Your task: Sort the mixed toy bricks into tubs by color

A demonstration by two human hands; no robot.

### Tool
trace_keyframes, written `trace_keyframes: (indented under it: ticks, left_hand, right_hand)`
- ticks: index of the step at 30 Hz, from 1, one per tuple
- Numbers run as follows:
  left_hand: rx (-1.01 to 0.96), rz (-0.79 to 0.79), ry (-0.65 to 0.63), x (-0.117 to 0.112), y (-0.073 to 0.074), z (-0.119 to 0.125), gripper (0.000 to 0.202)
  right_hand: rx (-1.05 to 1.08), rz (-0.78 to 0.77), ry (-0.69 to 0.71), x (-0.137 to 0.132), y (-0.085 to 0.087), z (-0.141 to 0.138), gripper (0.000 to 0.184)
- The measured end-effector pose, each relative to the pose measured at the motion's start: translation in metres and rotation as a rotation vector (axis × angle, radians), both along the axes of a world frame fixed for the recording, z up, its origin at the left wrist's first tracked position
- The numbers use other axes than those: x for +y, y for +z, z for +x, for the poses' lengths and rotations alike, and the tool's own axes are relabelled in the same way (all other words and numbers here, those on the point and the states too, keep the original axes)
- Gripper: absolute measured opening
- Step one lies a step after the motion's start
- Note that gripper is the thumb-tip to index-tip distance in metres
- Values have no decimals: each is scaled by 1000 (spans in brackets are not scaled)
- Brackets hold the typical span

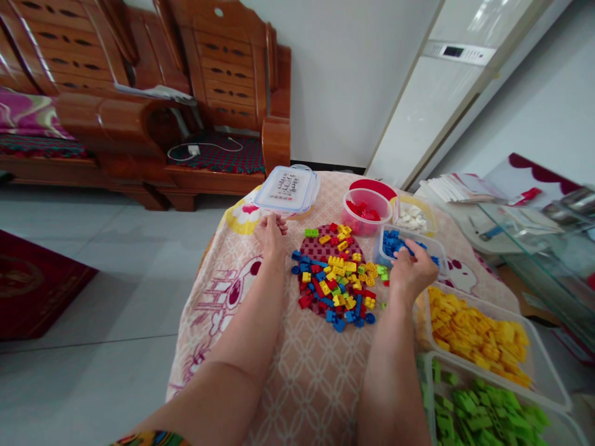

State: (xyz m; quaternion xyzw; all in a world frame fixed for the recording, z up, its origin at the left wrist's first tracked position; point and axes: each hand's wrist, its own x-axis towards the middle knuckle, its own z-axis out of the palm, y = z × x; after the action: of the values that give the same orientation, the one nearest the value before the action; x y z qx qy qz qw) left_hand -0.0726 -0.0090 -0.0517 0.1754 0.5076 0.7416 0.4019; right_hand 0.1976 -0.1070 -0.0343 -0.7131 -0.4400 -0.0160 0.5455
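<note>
lying beside right grip (413, 267); blue bricks (393, 240) in tub (382, 255)

Clear rectangular plastic lid with blue rim (269, 189): dark characters (288, 184), too small for me to read | dark-red flat-sided box (51, 285): faint marking (17, 275), illegible

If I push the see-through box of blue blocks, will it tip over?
Probably not: the box looks low and wide, so it should slide instead. Its clear walls look like thin plastic, so they may bend slightly. The blue blocks lie loose inside, so they might rattle.
</note>
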Motion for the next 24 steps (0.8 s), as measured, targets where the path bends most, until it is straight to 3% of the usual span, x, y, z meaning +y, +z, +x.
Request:
trace_keyframes:
  ticks: [3,5,8,11,17,24]
  left_hand:
    - [-3,5,-1,0,-1,-1,20]
    - [-3,11,-3,0,-1,-1,19]
    - [3,5,-6,1,-1,-1,20]
    - [7,0,-10,0,1,-1,21]
    - [-3,0,-6,1,2,0,17]
    - [2,-5,-2,2,0,0,16]
  right_hand:
    - [48,-81,85,-1,10,-14,41]
    - [19,-186,241,-1,19,-31,37]
    - [-114,-371,457,-4,29,-60,29]
    - [-253,-552,570,-6,34,-83,22]
    - [-458,-757,580,-8,32,-104,15]
    - [-575,-815,525,-10,36,-119,17]
